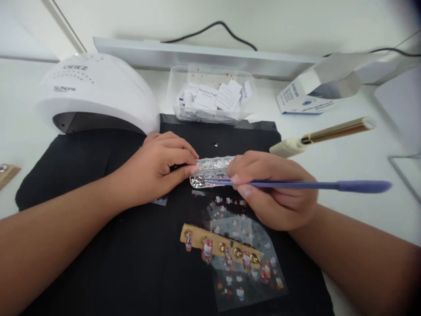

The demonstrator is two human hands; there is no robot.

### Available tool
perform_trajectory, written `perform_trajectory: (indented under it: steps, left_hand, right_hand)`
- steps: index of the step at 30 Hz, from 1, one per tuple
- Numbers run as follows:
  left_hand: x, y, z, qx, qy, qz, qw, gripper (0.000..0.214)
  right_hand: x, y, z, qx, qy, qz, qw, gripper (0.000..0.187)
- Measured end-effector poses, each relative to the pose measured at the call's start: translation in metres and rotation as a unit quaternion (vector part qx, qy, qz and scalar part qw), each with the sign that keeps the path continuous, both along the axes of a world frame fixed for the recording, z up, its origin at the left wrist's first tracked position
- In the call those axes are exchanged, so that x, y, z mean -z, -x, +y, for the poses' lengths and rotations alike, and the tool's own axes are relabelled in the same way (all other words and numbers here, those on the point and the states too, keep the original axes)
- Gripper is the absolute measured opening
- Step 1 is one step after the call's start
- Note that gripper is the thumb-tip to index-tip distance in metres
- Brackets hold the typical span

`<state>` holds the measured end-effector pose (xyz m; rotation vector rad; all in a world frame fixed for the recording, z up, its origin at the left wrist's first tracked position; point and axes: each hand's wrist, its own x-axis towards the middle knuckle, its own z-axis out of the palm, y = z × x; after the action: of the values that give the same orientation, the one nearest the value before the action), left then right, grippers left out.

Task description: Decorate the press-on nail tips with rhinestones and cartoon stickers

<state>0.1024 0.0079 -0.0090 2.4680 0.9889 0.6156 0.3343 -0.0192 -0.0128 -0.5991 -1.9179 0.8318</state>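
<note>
A small clear compartment case of rhinestones (pixel 207 165) lies on the black mat, its lids raised or see-through; I cannot tell which. My left hand (pixel 173 160) pinches the case's left end between thumb and fingers. Purple tweezers (pixel 296 184) are held in my right hand (pixel 276 188), their thin tips reaching into the front left compartment of multicoloured stones. The right fingers cover the case's right end. Nearer me, a tan strip (pixel 212 240) carries several decorated false nails (pixel 207 250), partly over a clear sticker sheet (pixel 250 294) with small cartoon figures.
A white nail lamp (pixel 105 92) stands at the back left. Behind the mat (pixel 98 263) is a clear tub (pixel 173 94) of alcohol pads (pixel 207 97). An opened white box (pixel 296 98) and a gold-and-cream tool (pixel 335 131) are to the right. A black cable (pixel 220 23) runs behind.
</note>
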Motion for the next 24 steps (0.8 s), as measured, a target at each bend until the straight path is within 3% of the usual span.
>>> perform_trajectory:
  steps: [12, 24]
  left_hand:
    - [-0.001, -0.001, -0.001, -0.007, 0.008, 0.002, 1.0, 0.018]
    - [-0.003, -0.001, -0.002, 0.006, -0.014, -0.015, 1.0, 0.016]
  right_hand:
    - [0.013, -0.004, 0.0, 0.012, 0.095, 0.052, 0.994, 0.005]
    - [0.014, -0.007, -0.001, -0.017, 0.102, 0.058, 0.993, 0.005]
